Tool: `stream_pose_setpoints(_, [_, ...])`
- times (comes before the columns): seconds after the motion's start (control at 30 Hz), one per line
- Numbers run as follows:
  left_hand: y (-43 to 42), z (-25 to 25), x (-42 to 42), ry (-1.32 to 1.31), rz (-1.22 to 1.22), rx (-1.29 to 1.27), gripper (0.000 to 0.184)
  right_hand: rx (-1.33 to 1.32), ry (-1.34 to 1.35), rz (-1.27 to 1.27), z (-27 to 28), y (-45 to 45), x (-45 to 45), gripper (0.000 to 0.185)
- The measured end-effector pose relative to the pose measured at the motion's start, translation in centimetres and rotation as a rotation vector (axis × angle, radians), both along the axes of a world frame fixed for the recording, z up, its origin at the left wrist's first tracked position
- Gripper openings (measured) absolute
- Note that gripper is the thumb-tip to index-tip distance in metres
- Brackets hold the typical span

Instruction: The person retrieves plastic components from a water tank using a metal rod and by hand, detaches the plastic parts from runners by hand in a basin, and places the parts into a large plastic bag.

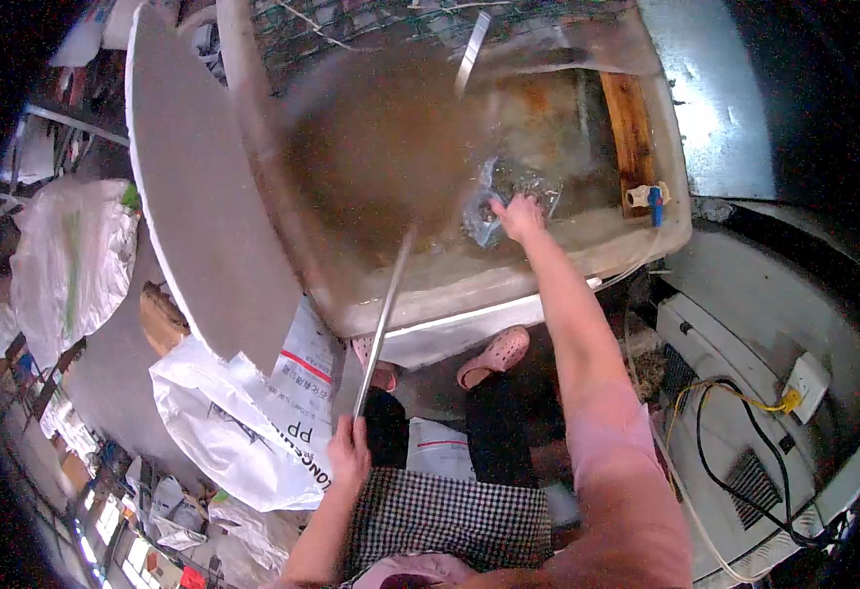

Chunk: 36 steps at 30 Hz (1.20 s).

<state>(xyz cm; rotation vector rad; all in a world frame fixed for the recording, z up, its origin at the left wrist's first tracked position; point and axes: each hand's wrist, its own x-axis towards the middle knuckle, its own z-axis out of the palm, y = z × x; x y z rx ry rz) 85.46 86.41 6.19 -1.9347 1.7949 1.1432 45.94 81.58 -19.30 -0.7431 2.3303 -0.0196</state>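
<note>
My left hand (349,456) is closed around the lower end of a long metal pole (384,324). The pole slants up over a wide water tank (430,302) and runs into a broad, round brown blur (371,147), perhaps a net; its outline is smeared. Over the right part of the tank, my right hand (520,218) is closed on a crumpled clear plastic bag (484,211) at the water's surface. What the bag contains, if anything, is hard to make out.
Dark netting (371,22) lies along the tank's far side. A wooden board (628,137) and a blue-handled valve (656,204) are at its right. A grey panel (204,187) leans at left above white sacks (243,422). A machine with cables (744,471) stands at right.
</note>
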Motion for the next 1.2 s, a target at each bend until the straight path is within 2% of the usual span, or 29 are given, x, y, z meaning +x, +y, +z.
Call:
stream_pose_setpoints(0.03, [-0.1, 0.8, 0.8, -0.060, -0.036, 0.086, 0.018, 0.061, -0.077, -0.017, -0.3, -0.3, -0.3, 0.062])
stream_pose_setpoints(0.07, [-0.2, 0.9, 1.0, -0.060, -0.042, 0.087, 0.018, 0.123, -0.155, -0.034, -0.6, -0.5, -0.7, 0.061])
stream_pose_setpoints(0.1, [-0.4, 1.0, 0.9, -0.036, -0.150, 0.048, 0.018, 0.125, -0.155, -0.038, -2.6, -0.1, -1.3, 0.061])
stream_pose_setpoints(0.13, [-0.5, 1.1, 0.8, -0.013, -0.257, 0.011, 0.018, 0.144, -0.258, 0.141, -4.4, 0.3, -1.9, 0.058])
stream_pose_setpoints(0.17, [-0.7, 0.7, 0.0, -0.012, -0.257, 0.013, 0.018, 0.163, -0.361, 0.323, -3.8, 0.1, -2.0, 0.056])
stream_pose_setpoints(0.2, [-1.1, -0.5, -1.4, -0.051, -0.293, 0.037, 0.019, 0.165, -0.359, 0.323, -2.9, 0.2, -1.8, 0.056])
stream_pose_setpoints(0.27, [-1.8, -3.5, -4.7, -0.072, -0.319, 0.037, 0.021, 0.078, -0.248, 0.091, -0.8, 0.5, -1.6, 0.053])
stream_pose_setpoints(0.3, [-2.0, -5.4, -6.1, -0.059, -0.308, 0.016, 0.022, 0.079, -0.241, 0.090, -1.6, 0.8, -1.7, 0.053])
stream_pose_setpoints(0.37, [-2.8, -9.6, -8.8, -0.002, -0.276, -0.027, 0.024, -0.008, -0.081, -0.129, -4.5, 1.9, -1.7, 0.051])
stream_pose_setpoints(0.4, [-3.5, -10.8, -10.5, 0.013, -0.293, -0.077, 0.026, 0.088, -0.227, 0.122, -0.2, 0.9, -2.8, 0.057])
stream_pose_setpoints(0.43, [-4.4, -12.0, -12.2, 0.027, -0.309, -0.129, 0.027, 0.086, -0.225, 0.122, -0.2, 1.1, -2.7, 0.057])
stream_pose_setpoints(0.5, [-5.8, -15.1, -14.5, 0.128, -0.267, -0.153, 0.028, 0.020, -0.151, -0.261, -0.7, 1.4, -2.6, 0.068])
stream_pose_setpoints(0.63, [-10.3, -18.6, -18.0, 0.143, -0.275, -0.167, 0.030, -0.010, -0.170, -0.301, -1.2, 1.8, -3.0, 0.075])
stream_pose_setpoints(0.77, [-13.2, -20.7, -20.3, 0.155, -0.227, -0.235, 0.032, -0.029, -0.116, -0.194, -1.7, 2.2, -3.1, 0.071])
stream_pose_setpoints(0.8, [-13.7, -22.5, -20.1, 0.081, -0.234, -0.208, 0.033, -0.021, -0.117, -0.138, -2.0, 2.3, -3.3, 0.070])
stream_pose_setpoints(0.83, [-14.2, -23.3, -19.8, 0.084, -0.235, -0.207, 0.033, -0.020, -0.115, -0.139, -1.8, 2.1, -3.2, 0.070])
stream_pose_setpoints(0.87, [-14.7, -23.9, -19.5, 0.065, -0.238, -0.198, 0.033, -0.048, -0.121, -0.241, -1.5, 2.0, -3.0, 0.069])
stream_pose_setpoints(0.9, [-15.0, -23.8, -19.6, 0.047, -0.242, -0.188, 0.034, -0.076, -0.127, -0.344, -1.6, 2.1, -2.9, 0.067])
stream_pose_setpoints(1.0, [-15.2, -23.0, -19.3, 0.020, -0.168, -0.211, 0.033, -0.086, -0.153, -0.338, -1.7, 2.2, -3.0, 0.069])
stream_pose_setpoints(1.03, [-15.4, -23.0, -19.1, 0.006, -0.137, -0.226, 0.033, -0.088, -0.154, -0.339, -3.4, 2.8, -3.2, 0.069])
stream_pose_setpoints(1.1, [-15.9, -23.7, -18.8, 0.035, -0.144, -0.283, 0.032, -0.101, -0.134, -0.216, -5.5, 3.7, -3.3, 0.073])
stream_pose_setpoints(1.13, [-16.4, -24.5, -18.8, 0.052, -0.224, -0.369, 0.029, -0.106, -0.127, -0.175, -5.3, 3.5, -3.2, 0.074])
stream_pose_setpoints(1.2, [-17.7, -27.6, -18.9, 0.083, -0.223, -0.530, 0.028, -0.195, -0.121, -0.354, -4.3, 3.0, -3.0, 0.078])
